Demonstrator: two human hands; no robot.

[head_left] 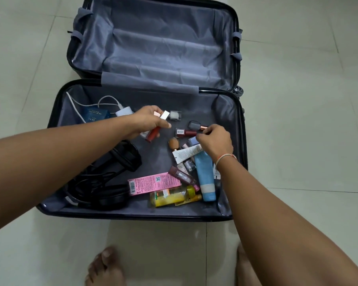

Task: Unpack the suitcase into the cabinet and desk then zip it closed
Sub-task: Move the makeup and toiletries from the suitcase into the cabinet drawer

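1. The suitcase lies open on a pale tiled floor, its far half showing only grey lining and its near half holding loose items.
2. The left hand hovers over the middle of the near half, fingers curled round a few small cosmetics, among them a red lip gloss with a rose-gold cap and a white tube beside it.
3. The right hand is just right of the left, fingertips pinching a thin rose-gold-tipped tube beside a dark red nail polish.
4. A small clear-capped bottle lies just beyond the left hand.
5. Under the right hand sit a brown sponge, a white tube and a blue tube, the last pointing toward the near wall.
6. Closer to the near wall lie a pink box and a yellow bottle, touching each other.
7. A black appliance with a coiled cord fills the near left corner.
8. In the far left corner are a blue box, a white charger and its white cable.
9. A thin thread band circles the right wrist.
10. Bare feet stand on the floor in front of the case.
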